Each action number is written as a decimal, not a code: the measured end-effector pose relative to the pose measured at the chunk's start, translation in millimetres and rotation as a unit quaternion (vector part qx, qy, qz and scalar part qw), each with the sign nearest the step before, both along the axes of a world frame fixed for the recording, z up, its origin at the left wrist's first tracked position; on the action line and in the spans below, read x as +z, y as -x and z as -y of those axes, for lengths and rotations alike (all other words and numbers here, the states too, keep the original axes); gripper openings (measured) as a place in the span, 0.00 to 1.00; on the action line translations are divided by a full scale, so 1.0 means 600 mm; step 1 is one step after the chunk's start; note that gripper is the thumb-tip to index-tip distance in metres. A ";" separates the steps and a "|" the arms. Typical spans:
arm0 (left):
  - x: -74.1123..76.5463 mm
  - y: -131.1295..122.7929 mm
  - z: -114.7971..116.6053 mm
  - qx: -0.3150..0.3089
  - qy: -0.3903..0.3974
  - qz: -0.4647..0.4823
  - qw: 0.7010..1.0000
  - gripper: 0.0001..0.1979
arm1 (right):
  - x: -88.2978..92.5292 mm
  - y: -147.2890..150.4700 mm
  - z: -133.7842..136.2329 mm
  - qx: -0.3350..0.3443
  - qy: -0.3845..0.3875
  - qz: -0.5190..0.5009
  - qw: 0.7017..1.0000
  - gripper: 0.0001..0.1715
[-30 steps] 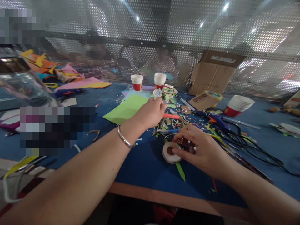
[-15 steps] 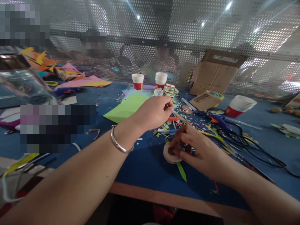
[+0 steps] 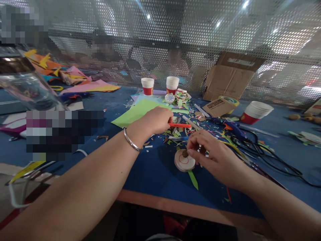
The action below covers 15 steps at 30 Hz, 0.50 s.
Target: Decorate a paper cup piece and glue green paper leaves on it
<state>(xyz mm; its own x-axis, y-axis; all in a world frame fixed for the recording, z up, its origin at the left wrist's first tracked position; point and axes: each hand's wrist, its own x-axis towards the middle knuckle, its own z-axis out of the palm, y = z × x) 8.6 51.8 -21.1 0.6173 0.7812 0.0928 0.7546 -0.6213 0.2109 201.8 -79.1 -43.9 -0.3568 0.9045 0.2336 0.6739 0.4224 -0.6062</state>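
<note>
My left hand, with a silver bangle at the wrist, is closed on one end of a red pen above the paper scraps. My right hand has thumb and fingers pinched at a small brown piece. That piece is over a white paper disc with a red ring drawn on it. A pointed green paper strip sticks out from under the disc. Just beyond my right hand lie a blue pen and a pale pen.
Green paper sheets and paper cup stacks stand beyond my left hand. To the right are a glue gun with a black cord, another cup stack and a cardboard box. A glass jar stands at left.
My left hand has moved down and left, from the pale pen to the red pen. My right hand has lifted slightly off the disc, baring its red ring and the brown piece.
</note>
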 end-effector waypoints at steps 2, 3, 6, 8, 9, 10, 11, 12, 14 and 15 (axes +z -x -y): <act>0.002 0.001 0.000 0.001 0.008 0.001 1.000 0.06 | 0.001 -0.009 -0.002 -0.026 -0.009 -0.005 1.000 0.06; 0.004 0.001 0.001 -0.002 0.005 0.010 1.000 0.06 | 0.002 -0.013 -0.003 -0.043 -0.012 -0.007 0.999 0.06; 0.009 0.001 0.005 -0.020 -0.009 0.073 0.997 0.07 | 0.001 -0.027 -0.007 -0.091 -0.026 0.004 0.996 0.04; 0.011 -0.004 0.013 -0.033 -0.004 0.124 0.992 0.08 | 0.000 -0.033 -0.011 -0.105 -0.038 0.015 0.994 0.04; 0.012 -0.008 0.018 -0.044 0.005 0.144 0.989 0.09 | -0.001 -0.035 -0.012 -0.112 -0.043 0.018 0.993 0.03; 0.013 -0.012 0.025 -0.059 0.016 0.158 0.985 0.09 | -0.002 -0.036 -0.013 -0.120 -0.043 0.015 0.992 0.03; 0.014 -0.016 0.033 -0.086 0.032 0.167 0.982 0.10 | -0.003 -0.036 -0.013 -0.130 -0.042 0.003 0.991 0.04; 0.014 -0.020 0.041 -0.116 0.049 0.177 0.976 0.09 | -0.002 -0.036 -0.013 -0.140 -0.039 -0.016 0.989 0.06; 0.016 -0.026 0.059 -0.179 0.081 0.196 0.961 0.08 | 0.000 -0.034 -0.010 -0.162 -0.040 -0.069 0.984 0.12; 0.017 -0.029 0.067 -0.201 0.094 0.201 0.954 0.08 | 0.003 -0.033 -0.007 -0.177 -0.043 -0.098 0.978 0.16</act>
